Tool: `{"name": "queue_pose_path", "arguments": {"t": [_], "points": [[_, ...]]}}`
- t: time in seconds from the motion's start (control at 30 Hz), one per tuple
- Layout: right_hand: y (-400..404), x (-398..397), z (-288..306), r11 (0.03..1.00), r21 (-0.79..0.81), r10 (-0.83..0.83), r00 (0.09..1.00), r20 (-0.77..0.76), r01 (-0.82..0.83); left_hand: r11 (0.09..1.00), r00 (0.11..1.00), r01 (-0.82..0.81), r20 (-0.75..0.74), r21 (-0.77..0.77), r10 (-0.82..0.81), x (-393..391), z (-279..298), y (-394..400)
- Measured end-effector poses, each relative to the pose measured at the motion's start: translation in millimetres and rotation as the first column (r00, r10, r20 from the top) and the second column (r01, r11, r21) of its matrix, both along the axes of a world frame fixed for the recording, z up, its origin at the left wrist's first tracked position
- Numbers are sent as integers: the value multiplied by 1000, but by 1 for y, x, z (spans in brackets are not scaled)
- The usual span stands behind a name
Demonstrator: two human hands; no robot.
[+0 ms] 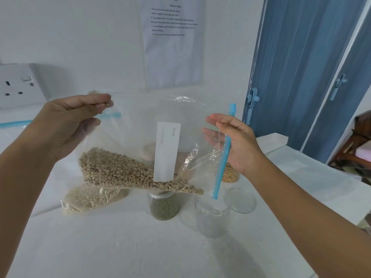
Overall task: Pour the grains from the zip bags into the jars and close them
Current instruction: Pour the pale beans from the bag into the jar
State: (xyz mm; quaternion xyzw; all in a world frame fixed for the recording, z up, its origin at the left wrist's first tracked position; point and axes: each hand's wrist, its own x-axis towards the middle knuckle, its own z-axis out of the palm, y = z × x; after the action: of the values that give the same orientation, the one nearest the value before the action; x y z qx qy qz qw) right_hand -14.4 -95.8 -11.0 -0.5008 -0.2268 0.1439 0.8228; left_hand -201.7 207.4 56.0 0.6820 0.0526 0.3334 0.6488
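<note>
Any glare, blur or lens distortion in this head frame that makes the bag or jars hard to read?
Head view: soft, even light with faint shadows; small glare patches on the crinkled zip bag; wide-angle bending at the door and wall socket; mild softness overall, wall notice text barely legible; the empty jar is clear but low in contrast against the white table.

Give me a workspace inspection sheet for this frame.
Surface: white table, bare in front.
Job's things: zip bag of beans held up, tilted; empty jar open, lid beside it; green-grain jar; yellow-grain jar; second bag lying flat.
Clutter: nothing seen.
Grippers: left hand pinches bag's corner; right hand grips its blue zip edge.
Cables: nothing seen.
Surroundings: wall socket, instruction sheet, blue door.
</note>
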Motion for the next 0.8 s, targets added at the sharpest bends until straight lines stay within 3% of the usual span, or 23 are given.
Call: {"name": "queue_pose_path", "arguments": {"t": [0.8], "points": [[-4, -2, -5, 1000, -14, -26, 998, -52, 25, 998, 1000, -4, 10, 60, 3, 10, 3, 0]]}}
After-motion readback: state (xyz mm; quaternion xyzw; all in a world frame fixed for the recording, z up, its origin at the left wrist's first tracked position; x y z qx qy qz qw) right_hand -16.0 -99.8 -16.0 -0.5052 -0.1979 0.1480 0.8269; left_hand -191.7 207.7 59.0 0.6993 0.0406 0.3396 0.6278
